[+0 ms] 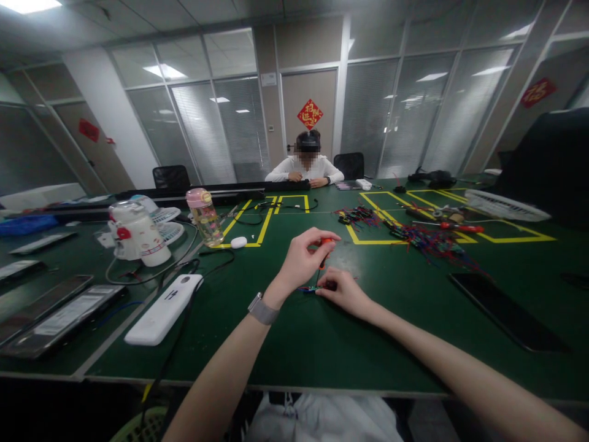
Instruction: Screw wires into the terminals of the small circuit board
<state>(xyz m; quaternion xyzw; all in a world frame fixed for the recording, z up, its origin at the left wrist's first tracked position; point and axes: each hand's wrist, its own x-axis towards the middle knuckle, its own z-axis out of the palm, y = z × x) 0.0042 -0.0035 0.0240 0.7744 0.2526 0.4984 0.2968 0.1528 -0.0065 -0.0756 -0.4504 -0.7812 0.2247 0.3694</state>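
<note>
My left hand [301, 261] grips a small red-handled screwdriver [324, 250] upright, its tip pointing down. My right hand [343, 293] rests on the green table [322, 344] and pinches a small wire piece with blue and red ends [309, 288], right below the screwdriver tip. A grey watch sits on my left wrist. The two hands nearly touch at the middle of the table.
A pile of coloured wires [414, 236] and another red screwdriver [460, 227] lie at the right back, a dark phone [506, 313] at the right. On the left are a white power bank [163, 309], a pink-lidded bottle [204, 216], a white mug, tablets. A person sits across the table.
</note>
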